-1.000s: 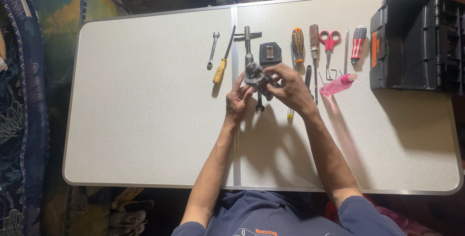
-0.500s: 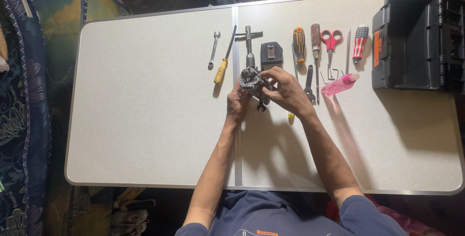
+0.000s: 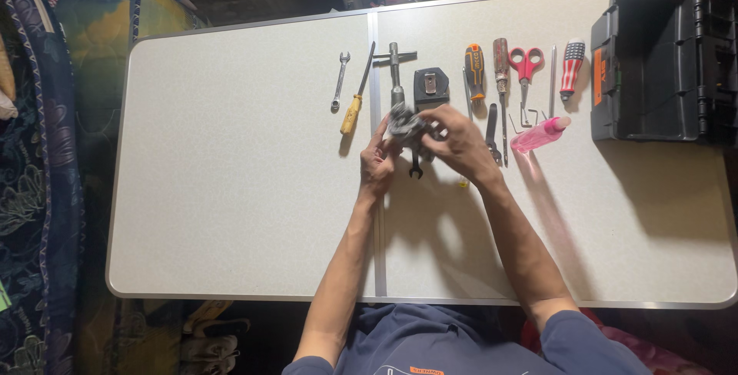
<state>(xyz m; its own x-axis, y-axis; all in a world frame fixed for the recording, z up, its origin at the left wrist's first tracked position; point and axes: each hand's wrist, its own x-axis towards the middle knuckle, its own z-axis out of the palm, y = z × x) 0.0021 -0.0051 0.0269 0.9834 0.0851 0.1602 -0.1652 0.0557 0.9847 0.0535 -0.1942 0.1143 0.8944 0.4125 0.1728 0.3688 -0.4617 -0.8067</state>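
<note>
above the middle of the pale folding table [image 3: 231,190], a bunch of grey metal wrenches [image 3: 405,125] is held between both hands. the left hand [image 3: 378,163] is curled around the bunch from below, and the right hand [image 3: 455,140] is closed over it from the right side; one open wrench end is seen hanging down beneath the fingers. just behind the hands a row of tools is laid out: a small spanner [image 3: 339,80], a yellow-handled screwdriver [image 3: 357,90], a t-shaped socket wrench [image 3: 395,71], a black pouch [image 3: 430,86], an orange and black screwdriver [image 3: 475,71], a brown-handled screwdriver [image 3: 501,75], red scissors [image 3: 525,67], a striped screwdriver [image 3: 571,67] and a pink bottle [image 3: 540,133] lying on its side. an open black toolbox [image 3: 661,67] is set at the right end of the table.
</note>
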